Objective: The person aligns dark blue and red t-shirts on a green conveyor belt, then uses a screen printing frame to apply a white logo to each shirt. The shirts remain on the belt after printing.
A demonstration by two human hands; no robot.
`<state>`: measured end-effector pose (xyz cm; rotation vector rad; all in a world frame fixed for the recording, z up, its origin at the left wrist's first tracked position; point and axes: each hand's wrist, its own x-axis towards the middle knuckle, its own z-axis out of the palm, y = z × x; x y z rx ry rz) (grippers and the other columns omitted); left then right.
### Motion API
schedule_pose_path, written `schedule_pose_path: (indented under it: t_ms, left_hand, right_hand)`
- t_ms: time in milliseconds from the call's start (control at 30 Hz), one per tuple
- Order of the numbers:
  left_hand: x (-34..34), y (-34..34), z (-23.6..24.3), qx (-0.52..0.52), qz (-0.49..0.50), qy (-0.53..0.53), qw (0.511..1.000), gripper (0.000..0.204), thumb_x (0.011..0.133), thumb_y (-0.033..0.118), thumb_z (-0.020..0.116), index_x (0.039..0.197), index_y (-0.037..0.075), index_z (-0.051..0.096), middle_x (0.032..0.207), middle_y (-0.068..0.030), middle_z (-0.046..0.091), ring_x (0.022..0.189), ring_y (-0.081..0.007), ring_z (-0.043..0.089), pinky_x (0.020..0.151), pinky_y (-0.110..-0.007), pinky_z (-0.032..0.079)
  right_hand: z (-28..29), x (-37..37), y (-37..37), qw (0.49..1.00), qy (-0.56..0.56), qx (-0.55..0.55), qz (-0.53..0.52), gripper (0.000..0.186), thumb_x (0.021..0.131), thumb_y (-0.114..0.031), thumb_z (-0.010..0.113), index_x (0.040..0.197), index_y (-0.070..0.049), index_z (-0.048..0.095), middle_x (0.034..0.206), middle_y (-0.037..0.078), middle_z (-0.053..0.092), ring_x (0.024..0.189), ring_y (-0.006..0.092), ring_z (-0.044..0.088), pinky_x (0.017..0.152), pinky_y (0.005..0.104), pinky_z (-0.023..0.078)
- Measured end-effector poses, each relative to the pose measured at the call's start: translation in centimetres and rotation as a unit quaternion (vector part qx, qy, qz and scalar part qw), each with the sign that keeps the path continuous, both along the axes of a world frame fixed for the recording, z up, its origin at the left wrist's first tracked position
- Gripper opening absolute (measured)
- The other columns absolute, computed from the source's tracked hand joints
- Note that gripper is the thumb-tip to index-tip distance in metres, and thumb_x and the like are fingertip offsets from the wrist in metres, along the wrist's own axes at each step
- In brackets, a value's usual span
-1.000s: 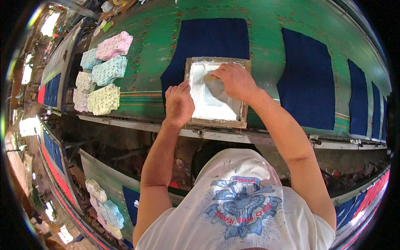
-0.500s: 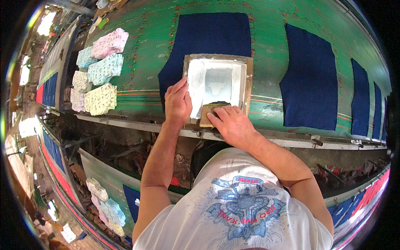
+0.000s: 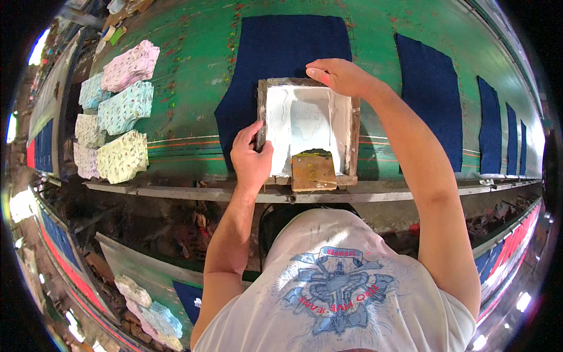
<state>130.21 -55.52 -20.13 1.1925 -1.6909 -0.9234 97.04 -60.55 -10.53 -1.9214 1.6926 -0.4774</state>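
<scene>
A wooden screen printing frame (image 3: 354, 135) with white ink around its mesh lies over the near part of a dark blue fabric panel (image 3: 287, 47). My left hand (image 3: 252, 157) grips the frame's left side, thumb on the inner side and fingers outside. At the far right corner, my right hand (image 3: 343, 77) is curled over the rim with its fingers close together; part of its hold is hidden. A squeegee (image 3: 314, 172) with a brown, stained handle leans at the near end of the screen, untouched by either hand. A pale printed design shows through the mesh.
Several dark blue panels (image 3: 431, 105) lie to the right along the green table (image 3: 375, 58). Stacks of pastel patterned fabric pieces (image 3: 124, 108) sit at the left. A metal rail (image 3: 176, 192) runs along the near edge. Behind me another table (image 3: 135, 246) carries more fabric.
My right hand has let go of the squeegee and moved up to the frame's far right corner. The squeegee stays at the near end. My left hand keeps to the left side.
</scene>
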Motion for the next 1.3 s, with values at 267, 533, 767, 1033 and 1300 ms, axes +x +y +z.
schedule_pose_path:
  t_ms: [267,533,767,1033,1300]
  left_hand:
    - [0.6,0.9,-0.8,0.014,-0.023,0.112,0.993,0.039,0.087,-0.016,0.078,0.123,-0.001,0.075,0.148,-0.0212,0.07,0.127,-0.0256,0.074,0.098,-0.036,0.064]
    - [1.1,0.6,1.4,0.062,0.008,0.159,0.985,0.037,0.087,-0.019,0.08,0.121,-0.005,0.072,0.154,-0.0245,0.067,0.126,-0.0263,0.074,0.099,-0.034,0.065]
    - [-3.3,0.1,2.6,0.051,0.02,0.156,0.986,0.039,0.087,-0.018,0.08,0.122,-0.004,0.07,0.153,-0.0269,0.068,0.133,-0.0302,0.071,0.114,-0.044,0.059]
    - [-5.1,-0.8,3.1,0.014,0.004,0.126,0.992,0.044,0.09,-0.018,0.077,0.131,-0.004,0.071,0.155,-0.0226,0.066,0.131,-0.0271,0.071,0.111,-0.039,0.06]
    - [-8.2,-0.3,2.4,-0.087,-0.069,0.088,0.99,0.046,0.084,-0.011,0.075,0.127,0.004,0.079,0.157,-0.0225,0.065,0.14,-0.0308,0.068,0.112,-0.039,0.057]
  right_hand:
    - [0.1,-1.9,-3.1,0.989,-0.018,0.146,-0.031,0.089,0.111,-0.078,0.047,0.157,-0.005,0.067,0.155,0.021,0.069,0.144,0.0357,0.065,0.125,0.0473,0.046]
    - [0.6,-6.2,2.8,0.914,-0.345,-0.078,-0.199,0.091,0.112,-0.078,0.046,0.155,0.0,0.066,0.144,0.019,0.075,0.132,0.0282,0.07,0.118,0.0449,0.05]
    - [-4.2,-4.1,24.1,0.862,-0.42,-0.135,-0.249,0.068,0.117,-0.055,0.057,0.153,0.002,0.066,0.143,0.015,0.069,0.128,0.0241,0.068,0.11,0.0411,0.055]
    - [-3.1,0.8,26.6,0.886,-0.347,-0.216,-0.217,0.065,0.117,-0.045,0.054,0.165,-0.001,0.055,0.169,0.018,0.052,0.152,0.0298,0.054,0.123,0.0453,0.046]
    - [-2.7,0.9,27.8,0.866,-0.349,-0.182,-0.308,0.085,0.114,-0.07,0.044,0.161,-0.002,0.061,0.161,0.013,0.061,0.147,0.0264,0.057,0.121,0.047,0.044]
